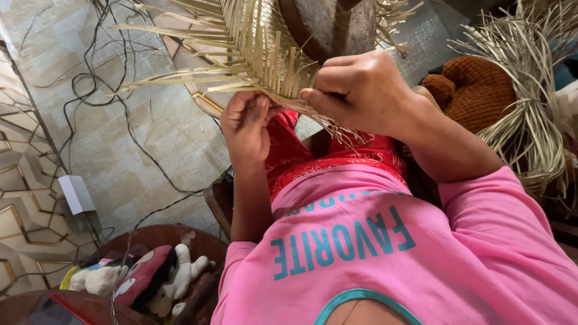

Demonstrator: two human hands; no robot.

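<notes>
A half-woven straw piece (259,48) of pale flat strips sits over a dark wooden form (331,24) in front of me, with loose strip ends fanning out to the left. My left hand (247,123) pinches strips at the lower edge of the weave. To its right, my right hand (358,90) is closed on strips at the same edge, thumb pressing them down. Below the hands are red patterned cloth (313,156) on my lap and my pink shirt.
A bundle of loose straw (530,114) lies at the right, beside a brown knitted cushion (475,90). Dark cables (96,84) run over the tiled floor at left, near a small white box (76,194). Soft toys (162,277) lie on a round wooden surface below.
</notes>
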